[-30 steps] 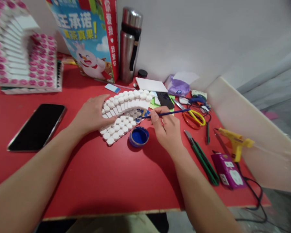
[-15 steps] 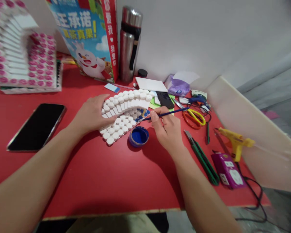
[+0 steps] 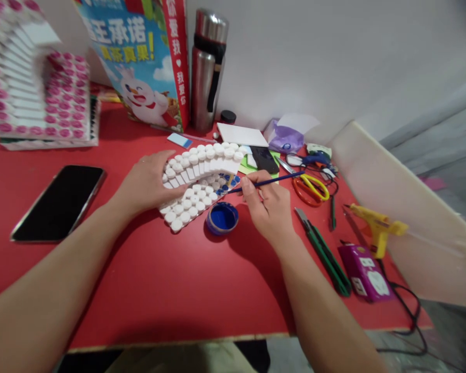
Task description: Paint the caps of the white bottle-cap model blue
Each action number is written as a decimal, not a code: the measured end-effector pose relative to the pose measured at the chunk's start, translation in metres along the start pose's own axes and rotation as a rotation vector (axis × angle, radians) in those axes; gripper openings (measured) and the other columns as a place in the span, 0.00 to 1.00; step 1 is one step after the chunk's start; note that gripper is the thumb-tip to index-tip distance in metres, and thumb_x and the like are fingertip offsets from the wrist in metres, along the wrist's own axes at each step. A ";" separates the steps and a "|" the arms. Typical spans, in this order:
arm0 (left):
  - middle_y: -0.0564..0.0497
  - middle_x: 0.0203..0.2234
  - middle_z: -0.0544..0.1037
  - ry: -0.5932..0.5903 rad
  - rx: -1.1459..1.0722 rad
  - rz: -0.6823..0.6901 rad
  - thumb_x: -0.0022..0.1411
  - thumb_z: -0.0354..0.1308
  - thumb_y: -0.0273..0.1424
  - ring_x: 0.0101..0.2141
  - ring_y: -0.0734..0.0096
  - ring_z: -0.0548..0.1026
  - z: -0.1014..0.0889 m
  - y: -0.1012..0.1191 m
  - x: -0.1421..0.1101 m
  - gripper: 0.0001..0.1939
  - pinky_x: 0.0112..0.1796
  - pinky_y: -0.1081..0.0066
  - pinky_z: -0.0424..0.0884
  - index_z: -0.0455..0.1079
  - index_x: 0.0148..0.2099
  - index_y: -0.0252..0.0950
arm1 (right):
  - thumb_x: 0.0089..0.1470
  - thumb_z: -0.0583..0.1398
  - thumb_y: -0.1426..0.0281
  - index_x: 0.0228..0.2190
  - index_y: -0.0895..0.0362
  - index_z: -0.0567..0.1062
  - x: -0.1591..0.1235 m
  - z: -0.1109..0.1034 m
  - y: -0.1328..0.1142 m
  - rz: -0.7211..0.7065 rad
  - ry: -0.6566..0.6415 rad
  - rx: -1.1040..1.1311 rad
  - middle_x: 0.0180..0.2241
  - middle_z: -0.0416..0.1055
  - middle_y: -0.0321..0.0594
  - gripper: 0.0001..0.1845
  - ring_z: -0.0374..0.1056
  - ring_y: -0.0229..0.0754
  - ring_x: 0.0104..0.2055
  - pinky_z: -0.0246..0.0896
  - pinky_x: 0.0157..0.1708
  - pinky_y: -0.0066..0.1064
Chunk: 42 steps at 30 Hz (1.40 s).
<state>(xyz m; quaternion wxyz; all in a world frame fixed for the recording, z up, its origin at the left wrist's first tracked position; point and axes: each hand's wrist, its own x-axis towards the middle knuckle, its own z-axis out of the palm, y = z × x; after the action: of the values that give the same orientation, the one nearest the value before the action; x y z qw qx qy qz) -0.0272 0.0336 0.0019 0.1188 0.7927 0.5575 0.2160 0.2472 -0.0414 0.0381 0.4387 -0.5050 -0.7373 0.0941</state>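
Observation:
A white craft model (image 3: 193, 205) covered in rows of round white pieces, with a curved strip of steps, lies at the middle of the red table. Several round pieces at its right end are painted blue. My left hand (image 3: 150, 178) is wrapped round the model's left end, thumb on the near side and fingers behind. In my right hand (image 3: 267, 204) a thin blue paintbrush (image 3: 270, 181) is pinched, its tip at the blue pieces. Just in front of the model stands a small open pot of blue paint (image 3: 222, 218).
At left lie a phone (image 3: 58, 203) and a pink-and-white model (image 3: 23, 88). Behind stand a printed bag (image 3: 140, 67) and a steel thermos (image 3: 206, 77). Scissors (image 3: 312, 187), a green utility knife (image 3: 326, 254), a yellow glue gun (image 3: 376, 225) and a purple box (image 3: 365, 273) lie at right.
The paintbrush and my right hand have shifted very slightly at the blue pieces. My left hand stays on the model, and the rest looks the same.

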 end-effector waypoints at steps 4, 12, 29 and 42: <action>0.34 0.69 0.72 -0.016 0.017 -0.011 0.62 0.65 0.41 0.67 0.39 0.71 -0.001 0.001 0.000 0.43 0.68 0.47 0.67 0.61 0.74 0.31 | 0.73 0.57 0.64 0.36 0.53 0.74 0.000 0.000 -0.001 0.025 0.043 -0.017 0.27 0.76 0.34 0.12 0.71 0.39 0.27 0.62 0.32 0.34; 0.33 0.68 0.72 -0.005 0.005 0.011 0.62 0.65 0.43 0.67 0.38 0.71 0.001 -0.004 0.001 0.43 0.68 0.46 0.67 0.61 0.74 0.30 | 0.73 0.58 0.65 0.35 0.52 0.74 0.001 -0.002 0.000 0.036 0.031 -0.050 0.26 0.76 0.33 0.12 0.69 0.38 0.25 0.60 0.31 0.34; 0.36 0.69 0.71 -0.013 -0.020 -0.015 0.61 0.64 0.43 0.68 0.38 0.70 -0.002 0.002 0.000 0.43 0.69 0.45 0.66 0.61 0.74 0.34 | 0.75 0.57 0.61 0.37 0.51 0.74 0.001 -0.002 0.006 0.040 0.119 -0.024 0.30 0.78 0.36 0.12 0.75 0.42 0.31 0.67 0.36 0.35; 0.32 0.68 0.71 -0.023 -0.008 0.001 0.63 0.64 0.42 0.67 0.38 0.71 -0.003 0.002 0.000 0.42 0.68 0.47 0.67 0.61 0.74 0.30 | 0.75 0.56 0.61 0.38 0.52 0.73 0.001 0.001 0.009 0.058 -0.001 -0.029 0.32 0.80 0.39 0.12 0.76 0.43 0.33 0.65 0.36 0.36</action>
<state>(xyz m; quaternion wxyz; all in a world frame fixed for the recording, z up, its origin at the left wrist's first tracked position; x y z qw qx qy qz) -0.0269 0.0326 0.0055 0.1283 0.7950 0.5547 0.2095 0.2523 -0.0359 0.0334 0.4283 -0.5323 -0.7238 0.0964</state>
